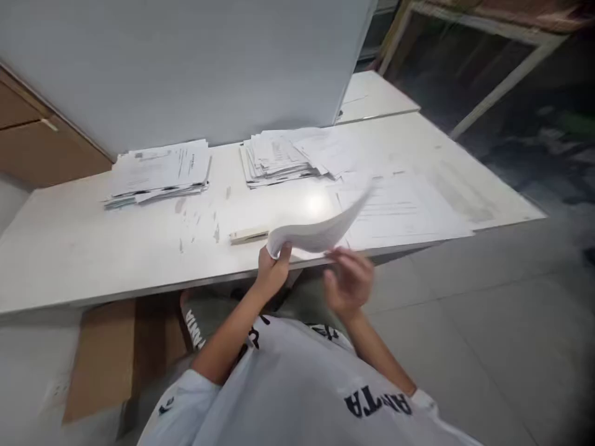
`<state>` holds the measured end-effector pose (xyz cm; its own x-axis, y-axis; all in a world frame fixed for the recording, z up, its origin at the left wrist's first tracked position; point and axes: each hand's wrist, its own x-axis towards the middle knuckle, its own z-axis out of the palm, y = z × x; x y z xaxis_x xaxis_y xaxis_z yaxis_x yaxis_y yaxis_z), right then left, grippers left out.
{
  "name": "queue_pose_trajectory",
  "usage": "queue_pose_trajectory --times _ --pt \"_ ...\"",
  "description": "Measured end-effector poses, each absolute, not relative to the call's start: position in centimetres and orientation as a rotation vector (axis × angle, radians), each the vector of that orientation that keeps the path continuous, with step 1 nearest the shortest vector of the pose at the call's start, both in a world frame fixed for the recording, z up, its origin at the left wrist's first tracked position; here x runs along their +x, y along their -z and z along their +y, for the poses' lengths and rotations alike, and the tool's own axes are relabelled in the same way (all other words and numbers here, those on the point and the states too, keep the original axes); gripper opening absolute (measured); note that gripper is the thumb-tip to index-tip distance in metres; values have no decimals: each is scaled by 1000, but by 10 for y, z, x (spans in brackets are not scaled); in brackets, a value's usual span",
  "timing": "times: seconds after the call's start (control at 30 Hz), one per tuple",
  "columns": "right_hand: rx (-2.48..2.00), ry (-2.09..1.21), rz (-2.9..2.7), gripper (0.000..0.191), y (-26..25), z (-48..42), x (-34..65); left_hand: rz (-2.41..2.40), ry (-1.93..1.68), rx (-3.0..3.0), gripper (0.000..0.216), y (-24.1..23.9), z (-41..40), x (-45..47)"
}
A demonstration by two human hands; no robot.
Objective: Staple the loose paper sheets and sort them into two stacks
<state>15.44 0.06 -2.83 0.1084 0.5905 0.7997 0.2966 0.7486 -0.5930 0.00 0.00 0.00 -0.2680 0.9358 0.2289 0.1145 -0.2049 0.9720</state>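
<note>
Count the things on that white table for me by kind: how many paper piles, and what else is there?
Paper piles lying on the table: 3, left pile, middle pile, right pile
Paper bundles held in the left hand: 1, bundle
Small pale flat objects: 1, object
Total: 5

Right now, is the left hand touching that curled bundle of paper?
Touching. The head view shows the left hand pinching the near corner of the curled paper bundle, thumb on its edge.

Bare white tabletop (93, 248) lies open left of my hands; 2 untidy paper stacks (158, 172) (279, 158) and the grey partition panel (186, 68) block the back.
</note>
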Motion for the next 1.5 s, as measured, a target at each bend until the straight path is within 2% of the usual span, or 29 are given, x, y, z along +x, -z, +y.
queue_pose_trajectory --times 0.1,0.17,0.23,0.33,0.47,0.63,0.7,0.87,1.0,1.13,1.5 --pt "-872 -306 -1402 60 18 47 183 1378 -1506 1287 42 8 12 -14" --pt "-917 -468 -1428 81 23 73 194 1389 -1497 1260 45 15 17 -20" --pt "-919 -703 -1429 90 34 90 200 1397 -1485 1245 48 21 19 -24" --pt "-901 -973 -1312 78 51 97 197 1405 -1405 1346 45 25 14 -29" --pt "-942 -930 -1054 44 56 87 184 1501 -1399 1457 42 23 4 -35" --pt "-968 -955 -962 40 46 79 169 1631 -1536 1339 52 30 0 -40" --pt "-970 -1005 -1002 33 44 77 167 1627 -1645 1286 58 34 0 -41" --pt "-949 -1158 -1182 17 41 73 167 1781 -1555 1248 45 33 -1 -41" --pt "-946 -1202 -1130 17 44 70 165 1865 -1583 1132 36 30 -2 -40" --pt "-933 -1248 -1162 27 46 71 163 1855 -1656 1080 31 33 -2 -41" --pt "-967 -1294 -1306 37 49 78 167 1707 -1960 1061 34 50 -6 -50"
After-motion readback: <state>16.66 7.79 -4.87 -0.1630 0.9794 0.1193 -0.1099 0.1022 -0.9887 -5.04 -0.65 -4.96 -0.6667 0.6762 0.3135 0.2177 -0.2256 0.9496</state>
